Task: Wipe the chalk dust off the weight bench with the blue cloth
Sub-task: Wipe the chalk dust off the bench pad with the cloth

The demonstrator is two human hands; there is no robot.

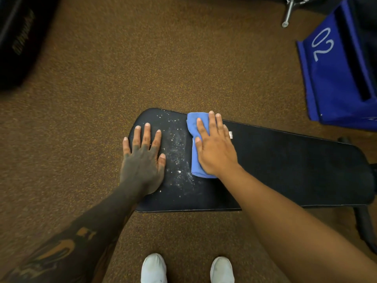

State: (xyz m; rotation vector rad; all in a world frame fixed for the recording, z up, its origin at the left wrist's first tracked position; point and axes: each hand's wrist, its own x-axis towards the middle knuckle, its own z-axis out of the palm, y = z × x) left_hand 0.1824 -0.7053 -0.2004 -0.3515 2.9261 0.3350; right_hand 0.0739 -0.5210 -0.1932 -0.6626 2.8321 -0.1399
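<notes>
The black weight bench pad stretches from centre to right. White chalk dust speckles a strip near its left end. A folded blue cloth lies on the pad just right of that dust, and my right hand presses flat on it, fingers spread, covering most of it. At the pad's left end my left hand rests flat with fingers apart and holds nothing. The dust lies between my two hands.
Brown speckled carpet surrounds the bench. A blue fabric bin marked 02 stands at the right rear, a dark object at the far left. A metal leg shows top right. My white shoes stand below the bench.
</notes>
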